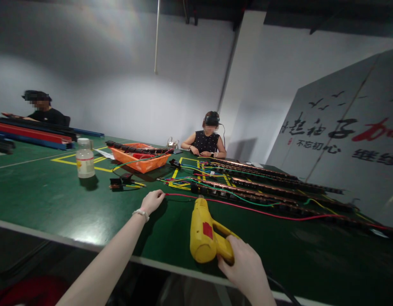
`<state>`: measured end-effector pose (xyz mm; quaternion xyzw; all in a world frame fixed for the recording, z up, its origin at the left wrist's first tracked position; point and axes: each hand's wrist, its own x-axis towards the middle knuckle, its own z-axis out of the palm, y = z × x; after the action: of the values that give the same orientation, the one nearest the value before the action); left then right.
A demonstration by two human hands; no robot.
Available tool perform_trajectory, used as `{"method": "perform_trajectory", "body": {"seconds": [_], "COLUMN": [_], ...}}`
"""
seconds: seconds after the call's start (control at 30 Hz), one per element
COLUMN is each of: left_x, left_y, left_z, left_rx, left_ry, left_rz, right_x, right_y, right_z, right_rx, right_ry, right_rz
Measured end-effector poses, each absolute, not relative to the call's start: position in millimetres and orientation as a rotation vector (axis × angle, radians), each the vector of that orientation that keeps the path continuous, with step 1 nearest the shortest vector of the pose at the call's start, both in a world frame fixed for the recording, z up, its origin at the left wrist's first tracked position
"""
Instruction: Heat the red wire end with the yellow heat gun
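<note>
A yellow heat gun (pixel 202 236) with a red patch is gripped at its handle by my right hand (pixel 244 263). Its nozzle points away from me, close to a red wire (pixel 237 204). My left hand (pixel 152 201) pinches the left end of that wire just above the green table. From there the wire runs right, in front of long black strips with copper-coloured bars (pixel 266 195). Green, yellow and blue wires (pixel 180 182) come out of the strips' left ends. Left of my left hand lies a small black part with short leads (pixel 120 182).
An orange basket (pixel 142 165) holding black strips stands beyond my left hand, with a clear bottle (pixel 85 159) to its left. Red and blue rails (pixel 33 134) lie at far left. One person (pixel 207 142) sits opposite, another (pixel 48 114) at far left.
</note>
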<state>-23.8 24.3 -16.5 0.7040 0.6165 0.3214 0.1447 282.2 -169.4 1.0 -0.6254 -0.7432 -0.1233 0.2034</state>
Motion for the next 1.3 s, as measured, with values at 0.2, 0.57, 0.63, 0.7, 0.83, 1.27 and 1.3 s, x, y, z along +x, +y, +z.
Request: {"method": "perform_trajectory", "body": {"seconds": [0.2, 0.57, 0.63, 0.7, 0.83, 1.27, 1.3], "left_x": [-24, -27, -28, -28, -29, -26, -26], "left_y": [23, 26, 27, 28, 27, 27, 26], "left_z": [-15, -17, -18, -18, -19, -21, -21], "left_rx": [2.034, 2.096, 2.092, 2.093, 2.084, 2.054, 2.055], "left_ry": [1.774, 1.676, 1.664, 1.662, 1.663, 1.680, 1.686], "left_rz": [0.930, 0.951, 0.948, 0.948, 0.957, 1.003, 1.007], "right_x": [248, 191, 188, 188, 189, 216, 221], "right_y": [-170, -165, -164, -164, -164, -161, -161], "right_z": [2, -6, -6, -6, -4, -2, -1], "right_rx": [-1.705, -1.523, -1.498, -1.487, -1.482, -1.537, -1.545], "right_ry": [-2.049, -2.088, -2.090, -2.088, -2.097, -2.069, -2.071], "right_rz": [-0.269, -0.059, -0.042, -0.029, 0.002, -0.071, -0.091]}}
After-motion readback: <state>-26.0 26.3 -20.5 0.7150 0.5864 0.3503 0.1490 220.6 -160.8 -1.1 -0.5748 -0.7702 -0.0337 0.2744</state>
